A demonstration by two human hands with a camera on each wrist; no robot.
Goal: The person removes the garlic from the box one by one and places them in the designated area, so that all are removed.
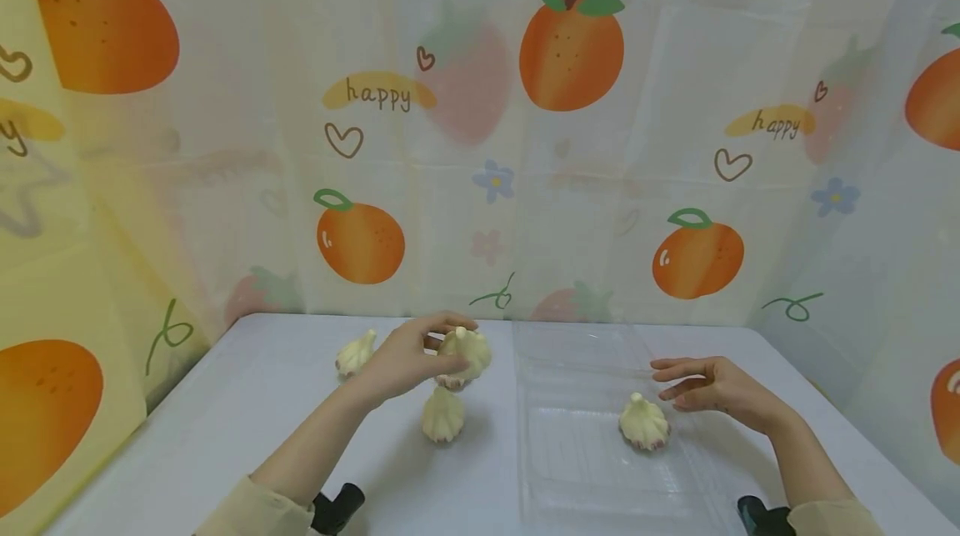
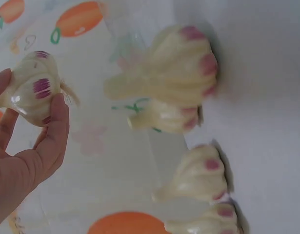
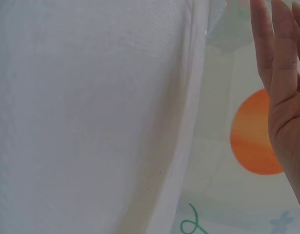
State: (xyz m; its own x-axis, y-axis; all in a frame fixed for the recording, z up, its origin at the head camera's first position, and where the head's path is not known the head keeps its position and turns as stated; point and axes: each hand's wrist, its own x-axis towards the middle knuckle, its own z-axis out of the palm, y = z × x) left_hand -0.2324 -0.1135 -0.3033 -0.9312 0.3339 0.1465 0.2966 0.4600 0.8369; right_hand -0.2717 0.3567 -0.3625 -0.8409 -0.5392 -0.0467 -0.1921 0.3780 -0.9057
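Observation:
My left hand [image 1: 405, 363] grips a garlic bulb [image 1: 469, 353] between thumb and fingers, raised over the left part of the table. In the left wrist view the same bulb [image 2: 35, 92] shows purple streaks and a tuft of roots. Below it a second pale garlic bulb [image 1: 443, 415] lies on the table, and a third bulb [image 1: 356, 354] lies behind my left wrist. Another garlic bulb [image 1: 643, 422] sits in the clear plastic tray [image 1: 577, 453]. Beside it, over the tray's right side, my right hand [image 1: 723, 393] hovers with fingers extended and holds nothing.
The white table [image 1: 247, 403] carries everything. Several garlic bulbs [image 2: 203, 173] stand in a row in the left wrist view. A fruit-printed curtain [image 1: 465, 186] hangs behind the table's far edge and along both sides.

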